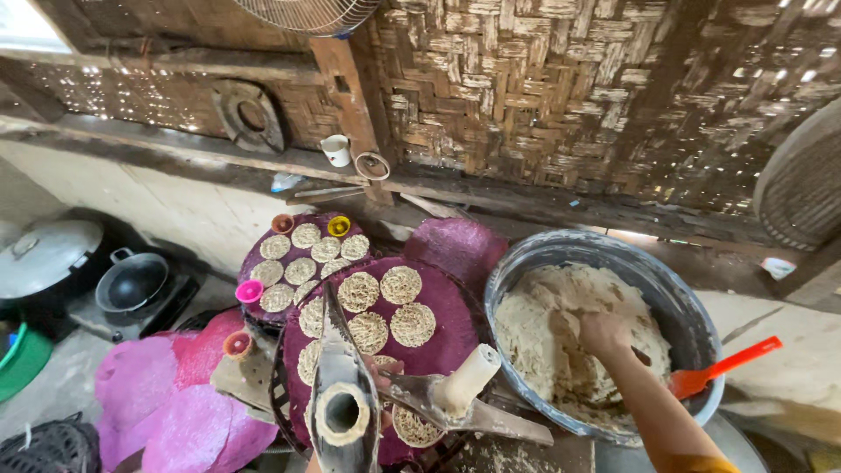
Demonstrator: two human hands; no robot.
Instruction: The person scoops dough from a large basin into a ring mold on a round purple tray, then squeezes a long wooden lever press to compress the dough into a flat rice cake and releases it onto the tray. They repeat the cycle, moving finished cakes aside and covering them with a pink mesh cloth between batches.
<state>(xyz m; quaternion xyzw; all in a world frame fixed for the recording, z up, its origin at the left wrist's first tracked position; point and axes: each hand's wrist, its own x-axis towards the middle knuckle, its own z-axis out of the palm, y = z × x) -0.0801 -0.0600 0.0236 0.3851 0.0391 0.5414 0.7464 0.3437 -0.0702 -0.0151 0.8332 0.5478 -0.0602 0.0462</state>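
The right hand is down in the pale dough inside the big grey tub, with its fingers curled in and pushed into the dough. The metal press sits just left of the tub, over the purple round mat of noodle rounds; its long tube runs away from the person, open end near, thin tip pointing far, and its white handle sticks out toward the tub. The left hand is mostly hidden under the press, so I cannot tell how its fingers are, and an orange scoop leans on the tub's far right rim
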